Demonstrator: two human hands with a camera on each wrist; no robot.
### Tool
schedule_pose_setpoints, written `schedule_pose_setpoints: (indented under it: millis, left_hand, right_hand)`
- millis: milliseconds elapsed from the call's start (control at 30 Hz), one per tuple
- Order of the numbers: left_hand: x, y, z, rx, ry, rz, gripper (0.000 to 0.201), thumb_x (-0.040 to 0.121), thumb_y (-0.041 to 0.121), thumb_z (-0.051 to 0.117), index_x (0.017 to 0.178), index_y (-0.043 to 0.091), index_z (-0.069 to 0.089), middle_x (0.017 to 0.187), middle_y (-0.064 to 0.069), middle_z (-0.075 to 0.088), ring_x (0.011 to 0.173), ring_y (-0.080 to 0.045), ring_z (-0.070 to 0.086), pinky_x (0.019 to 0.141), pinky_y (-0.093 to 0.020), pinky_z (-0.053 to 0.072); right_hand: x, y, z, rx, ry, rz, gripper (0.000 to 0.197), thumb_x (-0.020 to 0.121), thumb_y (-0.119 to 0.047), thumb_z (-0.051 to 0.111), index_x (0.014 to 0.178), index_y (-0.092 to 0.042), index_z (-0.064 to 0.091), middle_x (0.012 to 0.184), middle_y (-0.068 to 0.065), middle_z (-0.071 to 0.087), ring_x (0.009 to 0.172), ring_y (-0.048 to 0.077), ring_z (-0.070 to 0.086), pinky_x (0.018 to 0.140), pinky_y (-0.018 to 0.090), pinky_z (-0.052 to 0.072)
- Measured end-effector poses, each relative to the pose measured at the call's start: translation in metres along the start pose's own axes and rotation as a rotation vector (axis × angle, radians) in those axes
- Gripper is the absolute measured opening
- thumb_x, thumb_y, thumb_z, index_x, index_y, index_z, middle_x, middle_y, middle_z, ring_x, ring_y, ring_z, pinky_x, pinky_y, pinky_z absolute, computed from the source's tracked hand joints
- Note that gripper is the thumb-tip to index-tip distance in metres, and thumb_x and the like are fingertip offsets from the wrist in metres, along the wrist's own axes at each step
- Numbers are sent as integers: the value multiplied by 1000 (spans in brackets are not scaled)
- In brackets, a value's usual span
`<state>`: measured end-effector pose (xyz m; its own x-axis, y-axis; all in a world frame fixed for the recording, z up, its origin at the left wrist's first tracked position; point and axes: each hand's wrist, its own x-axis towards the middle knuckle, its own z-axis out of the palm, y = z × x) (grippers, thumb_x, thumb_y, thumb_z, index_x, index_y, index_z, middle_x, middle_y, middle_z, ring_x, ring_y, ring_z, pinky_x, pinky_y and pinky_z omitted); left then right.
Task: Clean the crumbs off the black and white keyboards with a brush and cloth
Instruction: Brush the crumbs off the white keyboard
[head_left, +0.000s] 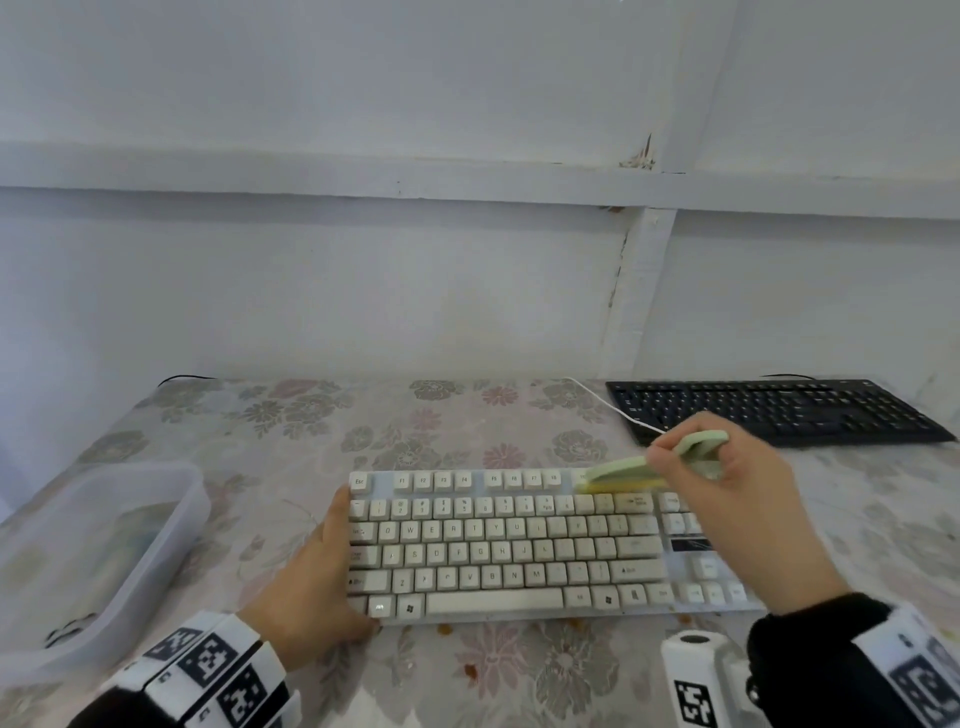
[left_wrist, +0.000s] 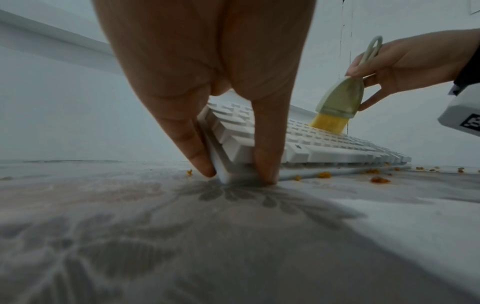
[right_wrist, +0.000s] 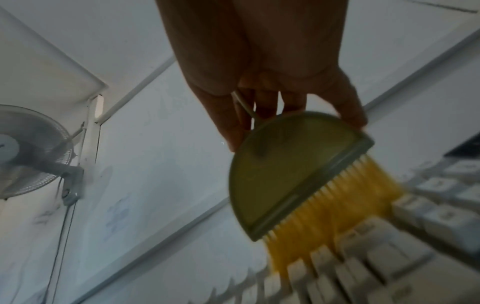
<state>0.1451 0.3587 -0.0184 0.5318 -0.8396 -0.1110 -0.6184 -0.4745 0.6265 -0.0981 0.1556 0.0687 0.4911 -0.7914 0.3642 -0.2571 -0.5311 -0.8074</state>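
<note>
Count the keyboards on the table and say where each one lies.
2. The white keyboard lies front and centre, with the left hand at its left end. The black keyboard lies at the far right, untouched. None seem hidden.

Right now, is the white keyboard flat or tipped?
Cannot tell: white keyboard sits on the table, left hand steadying its left end.

White keyboard (head_left: 506, 545) flat at table centre, green yellow-bristled brush (head_left: 631, 470) on its 1 o'clock corner, black keyboard (head_left: 774, 410) beyond at 2 o'clock.
</note>
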Motion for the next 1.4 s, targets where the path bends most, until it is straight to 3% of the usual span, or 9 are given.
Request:
schedule_pose_setpoints:
  millis: [133,233,333,533,700,933,1133,1233,1400]
  left_hand:
    - [0,0,0,-17,8,19,123,64,26,78,143,28,-17,123,11,39,106,-6,47,87,-16,41]
    - [1,-4,1,-25,10,17,122,62,25,78,142,29,-14,122,12,42,103,-5,52,82,-15,44]
    - [2,-8,2,-29,6,1,126,56,31,76,143,31,-15,129,7,43,109,-9,52,94,-24,47]
    - [4,-15,4,-30,8,0,128,49,39,73,142,35,-15,131,7,43,111,-11,52,96,-30,48]
    - [8,-23,6,-6,11,-5,130,51,38,76,140,39,-19,132,6,44,109,-9,54,94,-32,49]
    - [9,-22,7,14,11,10,133,55,38,77,141,33,-24,138,7,38,115,-9,50,99,-29,45]
    - [8,-22,7,31,21,6,133,57,35,78,140,33,-26,138,6,37,113,-8,50,98,-27,45]
    - [8,-20,6,19,8,-5,132,56,34,77,141,34,-24,135,7,40,111,-8,52,96,-27,47]
    - [5,-13,3,5,2,-5,129,58,27,76,142,31,-21,128,8,44,104,-7,54,90,-28,50]
  right_hand:
    - [12,8,-24,148,125,-5,9,81,-14,69,75,-20,66,73,-4,64,71,10,56,66,19,45]
    - [13,17,-26,235,89,12,7,81,-12,70,77,-18,67,72,0,64,73,15,57,64,18,47]
    - [11,30,-25,200,48,30,6,78,-16,72,77,-17,66,76,3,65,76,20,59,70,27,48]
    - [16,44,-47,33,97,5,16,83,-10,68,70,-18,62,72,-9,62,65,-2,53,57,3,39]
    - [16,45,-51,163,79,-16,14,82,-8,68,73,-18,64,68,-4,61,65,4,53,58,7,42]
    - [16,55,-65,-21,132,-12,15,82,-12,68,73,-21,62,72,-7,62,66,1,53,57,6,38]
    - [12,52,-67,82,15,-10,15,83,-8,66,72,-18,63,69,-1,60,64,5,52,58,8,41]
    - [17,67,-82,9,99,43,16,84,-9,67,74,-21,61,66,-10,61,62,-1,53,54,3,38]
    - [19,69,-92,-98,307,28,15,84,-13,67,76,-24,61,80,-10,64,68,1,56,52,3,39]
